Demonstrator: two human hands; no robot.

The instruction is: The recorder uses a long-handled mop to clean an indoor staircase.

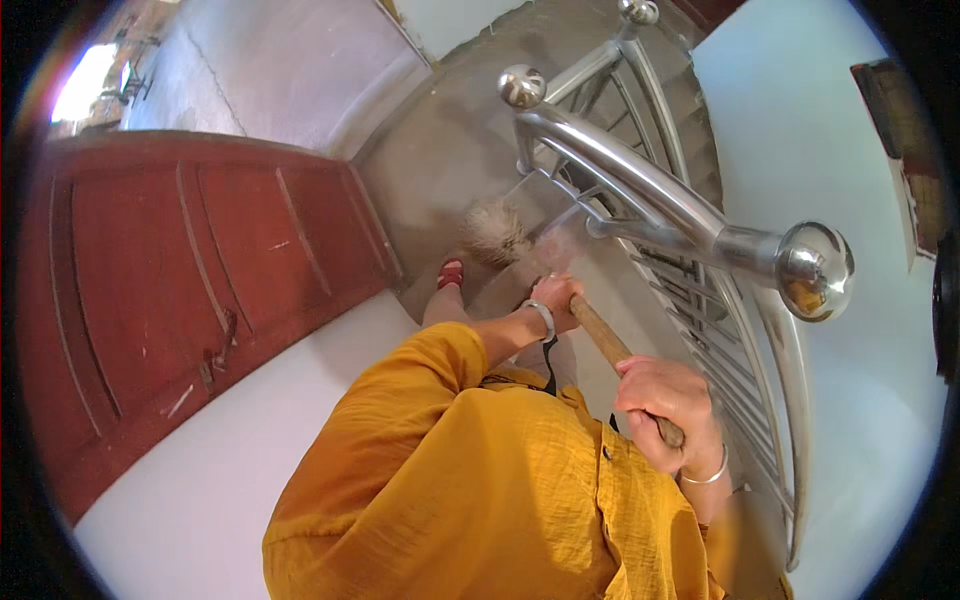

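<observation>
My left hand point(557, 300), with a wide silver bracelet at its wrist, is wrapped round the wooden handle point(604, 336) of a mop. Higher up, my right hand point(668, 408) grips the same stick close to its upper end, which pokes out below the fist. The handle slants down and away, and its lower stretch is hidden behind my left hand. A pale, stringy mop head point(495, 232) rests on the floor beside my foot in a red sandal point(451, 272).
A shiny steel stair railing point(690, 215) with ball-shaped ends curves along my right, close to the right hand. Stairs point(700, 125) lie beyond it. A dark red panelled door point(200, 290) stands on the left. The grey floor point(425, 165) stretches ahead to a pale wall point(270, 70).
</observation>
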